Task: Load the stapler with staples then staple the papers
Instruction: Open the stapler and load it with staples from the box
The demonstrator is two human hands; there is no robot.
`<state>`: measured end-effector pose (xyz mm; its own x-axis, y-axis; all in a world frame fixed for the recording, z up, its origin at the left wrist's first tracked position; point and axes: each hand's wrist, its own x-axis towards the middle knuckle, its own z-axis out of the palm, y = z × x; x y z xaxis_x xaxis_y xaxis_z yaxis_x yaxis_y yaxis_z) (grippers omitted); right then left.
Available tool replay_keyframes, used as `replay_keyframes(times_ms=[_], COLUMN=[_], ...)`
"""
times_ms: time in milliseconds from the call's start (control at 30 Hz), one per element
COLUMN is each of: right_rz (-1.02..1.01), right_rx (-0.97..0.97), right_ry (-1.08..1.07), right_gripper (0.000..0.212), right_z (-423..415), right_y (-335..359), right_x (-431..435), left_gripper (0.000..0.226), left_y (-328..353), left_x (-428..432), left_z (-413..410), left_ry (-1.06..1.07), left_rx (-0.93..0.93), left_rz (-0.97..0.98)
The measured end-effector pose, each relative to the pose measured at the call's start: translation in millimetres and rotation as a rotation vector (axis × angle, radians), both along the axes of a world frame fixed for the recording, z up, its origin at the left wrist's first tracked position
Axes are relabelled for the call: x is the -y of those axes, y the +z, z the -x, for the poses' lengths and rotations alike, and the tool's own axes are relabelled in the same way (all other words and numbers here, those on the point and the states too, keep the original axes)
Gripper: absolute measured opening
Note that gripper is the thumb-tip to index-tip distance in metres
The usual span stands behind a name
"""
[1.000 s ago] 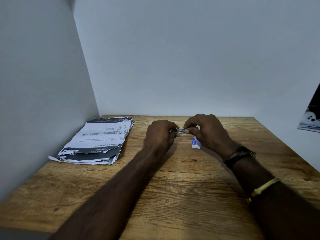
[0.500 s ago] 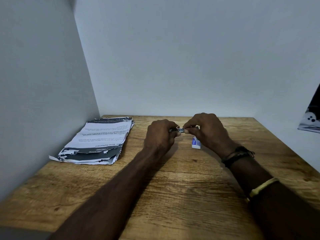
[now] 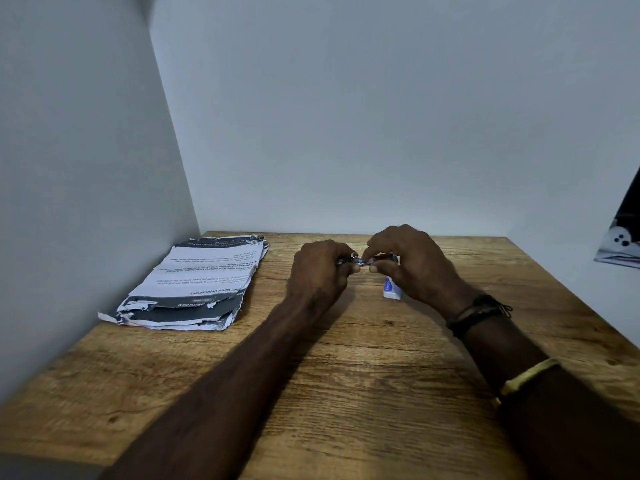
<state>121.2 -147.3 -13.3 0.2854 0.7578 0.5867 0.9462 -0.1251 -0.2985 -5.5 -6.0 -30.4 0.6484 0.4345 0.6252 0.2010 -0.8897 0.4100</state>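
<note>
While I am sitting at the wooden bench, I am holding the small stapler between both hands, just above the bench top toward its far middle. My left hand is curling round the stapler's left end, with the fingers folded under it. My right hand is arching over the right end and pinching it between the thumb and fingertips. Most of the stapler is hiding under my fingers, so I am not able to tell whether it is open or whether any staples are sitting in it. A little white and blue staple box is lying on the bench just beneath my right hand. The papers are lying in a ragged stack at the far left of the bench, close to the left wall and well apart from my hands, with torn near edges and printed text facing up. Dark cord bracelets are circling my right wrist, and a yellow band is sitting further up that forearm. A dark object with white patches is showing at the right edge.
</note>
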Motion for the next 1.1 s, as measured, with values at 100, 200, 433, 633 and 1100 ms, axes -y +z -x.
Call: replay_keyframes(times_ms=[100, 200, 433, 633, 1100], right_rz=[0.028, 0.007, -0.115, -0.142, -0.138], right_rx=[0.022, 0.012, -0.128, -0.186, -0.257], right_ry=[-0.012, -0.041, -0.003, -0.030, -0.041], right_gripper=[0.017, 0.016, 0.020, 0.012, 0.009], right_z=[-1, -6, -15, -17, -15], right_y=[0, -2, -3, 0, -6], right_x=[0, 2, 5, 6, 1], left_gripper=[0.018, 0.018, 0.019, 0.019, 0.017], left_y=[-1, -1, 0, 0, 0], left_x=[-1, -4, -8, -9, -1], left_z=[0, 1, 1, 3, 6], left_ry=[0.004, 0.007, 0.002, -0.041, -0.123], left_rx=[0.017, 0.023, 0.072, 0.080, 0.089], left_rz=[-0.004, 0.026, 0.129, 0.179, 0.205])
